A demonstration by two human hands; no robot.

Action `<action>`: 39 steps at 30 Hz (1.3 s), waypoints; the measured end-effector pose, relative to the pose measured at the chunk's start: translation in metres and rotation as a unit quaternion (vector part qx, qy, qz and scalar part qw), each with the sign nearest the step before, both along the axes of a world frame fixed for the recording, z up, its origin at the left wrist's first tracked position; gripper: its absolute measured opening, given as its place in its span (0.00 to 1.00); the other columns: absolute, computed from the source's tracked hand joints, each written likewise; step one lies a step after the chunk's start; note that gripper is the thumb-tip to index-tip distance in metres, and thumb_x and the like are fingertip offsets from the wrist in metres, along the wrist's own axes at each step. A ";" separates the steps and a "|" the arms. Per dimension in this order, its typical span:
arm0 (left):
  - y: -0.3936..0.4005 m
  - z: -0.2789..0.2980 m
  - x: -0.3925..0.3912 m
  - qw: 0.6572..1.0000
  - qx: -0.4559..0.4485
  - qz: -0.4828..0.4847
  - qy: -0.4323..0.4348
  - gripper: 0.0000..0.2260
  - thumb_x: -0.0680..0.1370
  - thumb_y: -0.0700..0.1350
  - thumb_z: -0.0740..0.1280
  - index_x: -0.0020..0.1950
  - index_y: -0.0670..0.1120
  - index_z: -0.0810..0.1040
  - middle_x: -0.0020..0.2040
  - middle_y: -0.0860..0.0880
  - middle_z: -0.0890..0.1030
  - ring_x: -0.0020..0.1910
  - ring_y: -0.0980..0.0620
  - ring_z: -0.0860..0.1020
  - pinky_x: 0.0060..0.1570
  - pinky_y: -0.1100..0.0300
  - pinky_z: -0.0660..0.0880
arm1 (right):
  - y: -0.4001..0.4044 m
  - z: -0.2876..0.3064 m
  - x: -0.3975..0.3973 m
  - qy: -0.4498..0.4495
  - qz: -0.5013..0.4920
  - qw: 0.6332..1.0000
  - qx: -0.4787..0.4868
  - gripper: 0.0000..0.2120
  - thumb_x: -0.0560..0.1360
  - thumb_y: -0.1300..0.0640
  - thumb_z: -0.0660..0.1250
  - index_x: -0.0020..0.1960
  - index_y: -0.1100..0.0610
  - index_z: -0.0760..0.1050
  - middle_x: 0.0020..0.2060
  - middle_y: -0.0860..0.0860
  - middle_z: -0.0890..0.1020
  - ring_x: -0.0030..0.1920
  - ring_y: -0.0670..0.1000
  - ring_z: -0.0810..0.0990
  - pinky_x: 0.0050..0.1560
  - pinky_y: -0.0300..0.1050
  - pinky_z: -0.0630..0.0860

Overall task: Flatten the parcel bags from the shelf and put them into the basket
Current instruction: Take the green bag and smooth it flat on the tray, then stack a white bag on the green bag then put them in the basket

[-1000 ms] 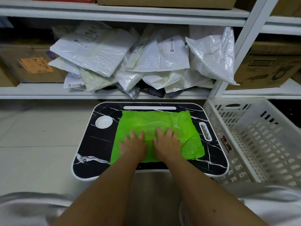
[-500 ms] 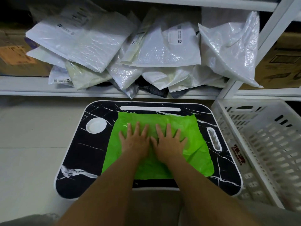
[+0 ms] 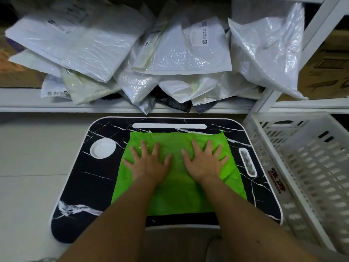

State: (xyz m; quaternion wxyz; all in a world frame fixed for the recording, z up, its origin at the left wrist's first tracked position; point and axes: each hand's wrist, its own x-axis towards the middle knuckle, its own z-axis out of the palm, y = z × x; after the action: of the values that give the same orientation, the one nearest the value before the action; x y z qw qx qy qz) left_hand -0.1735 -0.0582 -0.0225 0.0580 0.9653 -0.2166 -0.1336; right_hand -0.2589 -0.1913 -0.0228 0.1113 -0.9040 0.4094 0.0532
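Parcel bags (image 3: pixel 117 53) fill the upper half of the head view, heaped on a white metal shelf (image 3: pixel 28 107); most are white, crinkled plastic or bubble-lined, a few dark ones poke out underneath, and some carry printed labels. Brown cardboard boxes (image 3: pixel 324 59) sit at the upper right and upper left edges. At centre we see a green bag (image 3: pixel 177 188), thin and faintly wrinkled, lying on a black lap table (image 3: pixel 79 186) with white marble veining, a white rim, a round cup recess and two slots. Our left hand (image 3: pixel 149 165) and right hand (image 3: pixel 203 163) press flat on the green bag, palms down, fingers splayed and grasping nothing, a gap between the two. At the right edge stands a white plastic lattice basket (image 3: pixel 283 190) with red characters on its wall. Pale floor tiles (image 3: pixel 28 167) lie to the left.
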 end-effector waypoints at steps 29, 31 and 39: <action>0.023 0.114 0.045 0.999 0.020 -0.028 -0.042 0.19 0.79 0.46 0.56 0.70 0.45 0.65 0.67 0.43 0.70 0.67 0.42 0.68 0.68 0.42 0.61 | 0.034 0.093 0.040 -0.076 0.027 0.994 -0.078 0.14 0.79 0.54 0.55 0.60 0.56 0.73 0.57 0.54 0.79 0.60 0.57 0.75 0.57 0.51 0.70; 0.030 0.131 0.057 0.997 -0.008 -0.022 -0.070 0.18 0.79 0.46 0.58 0.68 0.45 0.66 0.66 0.43 0.70 0.65 0.42 0.70 0.65 0.44 0.65 | 0.045 0.111 0.056 -0.117 0.066 0.987 -0.083 0.13 0.80 0.54 0.56 0.58 0.58 0.74 0.54 0.55 0.81 0.57 0.58 0.78 0.51 0.48 0.73; 0.072 0.167 0.120 0.990 -0.096 0.042 -0.098 0.14 0.79 0.42 0.57 0.64 0.41 0.67 0.62 0.40 0.70 0.62 0.39 0.71 0.57 0.48 0.69 | 0.091 0.162 0.145 -0.259 0.083 0.951 0.146 0.12 0.80 0.53 0.57 0.56 0.58 0.76 0.51 0.55 0.80 0.53 0.58 0.77 0.45 0.45 0.67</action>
State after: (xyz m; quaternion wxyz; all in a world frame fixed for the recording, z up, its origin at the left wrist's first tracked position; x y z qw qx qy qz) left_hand -0.0531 0.0141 0.1442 0.1343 0.9720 -0.1922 -0.0149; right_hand -0.1134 -0.1003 0.1391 0.3391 -0.8915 0.2776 -0.1143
